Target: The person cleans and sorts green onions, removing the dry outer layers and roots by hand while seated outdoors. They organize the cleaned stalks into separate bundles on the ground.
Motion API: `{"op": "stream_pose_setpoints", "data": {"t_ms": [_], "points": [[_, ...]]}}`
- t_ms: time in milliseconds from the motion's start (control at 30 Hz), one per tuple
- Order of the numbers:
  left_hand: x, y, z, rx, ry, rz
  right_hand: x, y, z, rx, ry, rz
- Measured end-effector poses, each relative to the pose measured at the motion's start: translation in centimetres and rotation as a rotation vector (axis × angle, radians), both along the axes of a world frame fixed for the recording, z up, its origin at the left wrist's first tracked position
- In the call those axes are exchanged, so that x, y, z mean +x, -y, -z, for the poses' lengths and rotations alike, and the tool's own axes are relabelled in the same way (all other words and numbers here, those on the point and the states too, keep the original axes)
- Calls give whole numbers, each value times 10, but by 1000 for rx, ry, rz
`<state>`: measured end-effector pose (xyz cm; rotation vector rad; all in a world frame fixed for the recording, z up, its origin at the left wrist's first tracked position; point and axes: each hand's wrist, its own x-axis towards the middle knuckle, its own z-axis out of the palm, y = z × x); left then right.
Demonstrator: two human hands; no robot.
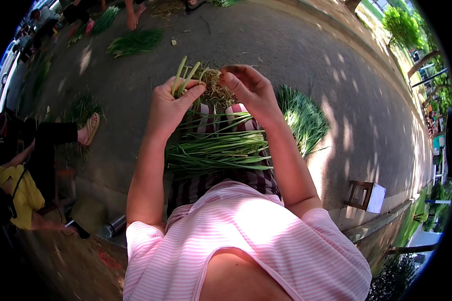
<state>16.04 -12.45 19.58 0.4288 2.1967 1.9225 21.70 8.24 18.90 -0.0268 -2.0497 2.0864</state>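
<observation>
My left hand [177, 101] grips a few pale-green plant stalks [185, 79], their cut ends pointing up past the fingers. Close by on the right, my right hand [248, 84] has its thumb and fingers curled near each other; whether anything thin is between the tips is unclear. Below both hands, a bundle of long green stalks [222, 148], like garlic chives, lies across my lap on striped trousers [207, 118]. Beyond my knees, a heap of dry, straw-like trimmings [213, 84] rests on the ground, partly hidden by the hands.
A larger green bundle [301, 116] lies on the pavement at my right, with a small wooden stool [365, 196] farther back. On the left sit a person in a yellow top [19, 192] and a metal flask [113, 226]. Another green pile [135, 42] lies ahead.
</observation>
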Motion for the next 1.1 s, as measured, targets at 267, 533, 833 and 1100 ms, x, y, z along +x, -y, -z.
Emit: {"op": "stream_pose_setpoints", "data": {"t_ms": [267,533,833,1100], "points": [[-13,37,7,427,353,-99,7,35,46,-164,144,-195],[-16,47,28,520,424,-201,9,67,60,-268,190,-367],[-27,83,19,507,250,-328,15,22,67,101,163,-73],[-26,140,13,403,34,-551,40,-76,87,976,76,297]]}}
